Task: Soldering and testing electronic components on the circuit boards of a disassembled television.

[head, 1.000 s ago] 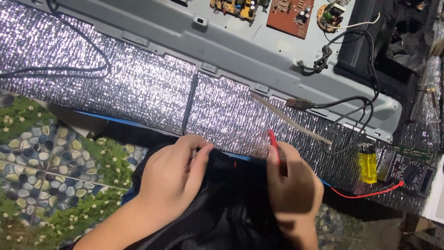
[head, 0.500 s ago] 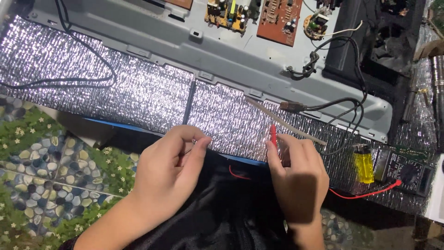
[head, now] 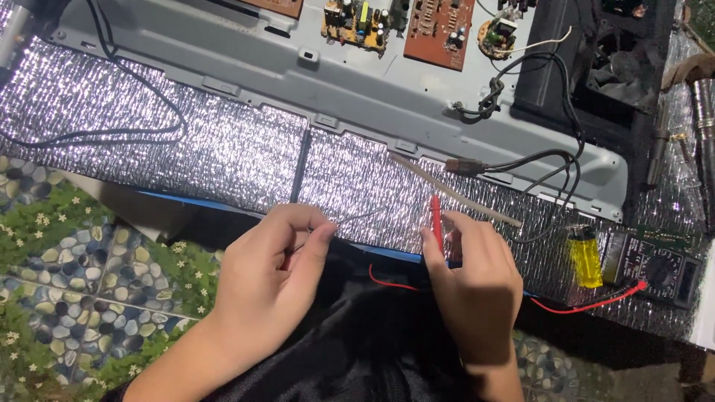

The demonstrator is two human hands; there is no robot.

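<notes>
The red probe [head: 436, 221] is standing upright over the silver sheet's [head: 223, 149] near edge, the right hand [head: 477, 283] gripping it. Beside it, the left hand [head: 272, 279] is pinching a thin wire [head: 357, 217]. A yellow lighter [head: 585, 257] and a meter [head: 655, 268] are lying to the right.

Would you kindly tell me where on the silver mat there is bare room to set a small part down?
The silver mat lies bare between the black cable and the dark seam. It is crowded to the right, around the right hand with the red probe, the yellow lighter and the meter.
</notes>
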